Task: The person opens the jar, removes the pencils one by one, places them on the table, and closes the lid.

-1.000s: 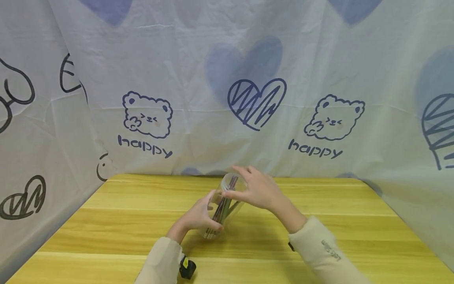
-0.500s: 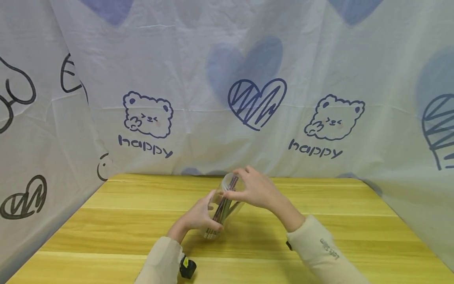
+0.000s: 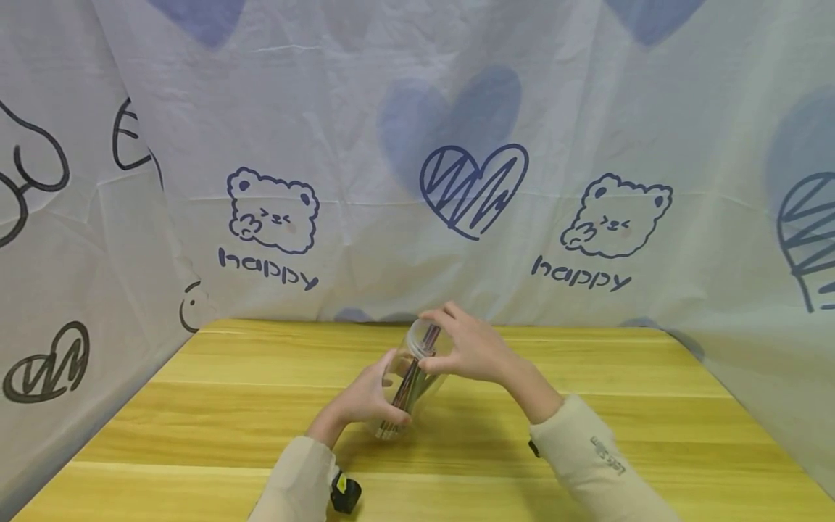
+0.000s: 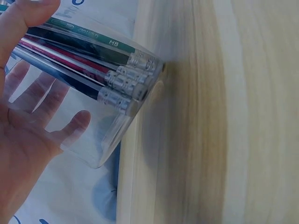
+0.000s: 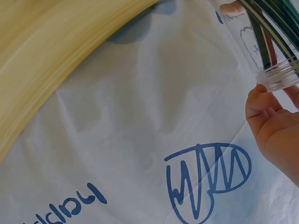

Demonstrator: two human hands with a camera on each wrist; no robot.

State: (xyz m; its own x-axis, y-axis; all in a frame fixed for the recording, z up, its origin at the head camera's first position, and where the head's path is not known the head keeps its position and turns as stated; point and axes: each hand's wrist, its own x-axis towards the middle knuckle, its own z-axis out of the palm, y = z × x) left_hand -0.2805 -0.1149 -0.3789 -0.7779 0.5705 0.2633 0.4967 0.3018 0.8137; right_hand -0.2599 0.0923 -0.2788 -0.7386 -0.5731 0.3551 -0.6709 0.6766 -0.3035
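A clear plastic jar [image 3: 417, 341] is tilted above the wooden table, its top leaning away to the right. Inside are several pencils [image 4: 70, 53], dark, red and green, one marked HB; their metallic-looking ends lie at the jar's bottom. My left hand [image 3: 367, 395] grips the lower body, thumb on the near side and fingers behind. At the top, my right hand [image 3: 479, 349] holds the jar's ribbed clear rim or lid [image 5: 280, 78] between thumb and fingers. Whether that ribbed part is a separate lid cannot be told. The fingers' far side is partly hidden.
The yellow wood-grain table [image 3: 620, 435] reaches back to a white cloth [image 3: 365, 145] printed with hearts and bears. A small black object with a yellow mark [image 3: 344, 491] is beside my left sleeve.
My right hand's fingers have shifted left over the jar's top while its thumb has slid slightly right and down along the rim. My left hand and the jar stay nearly still.
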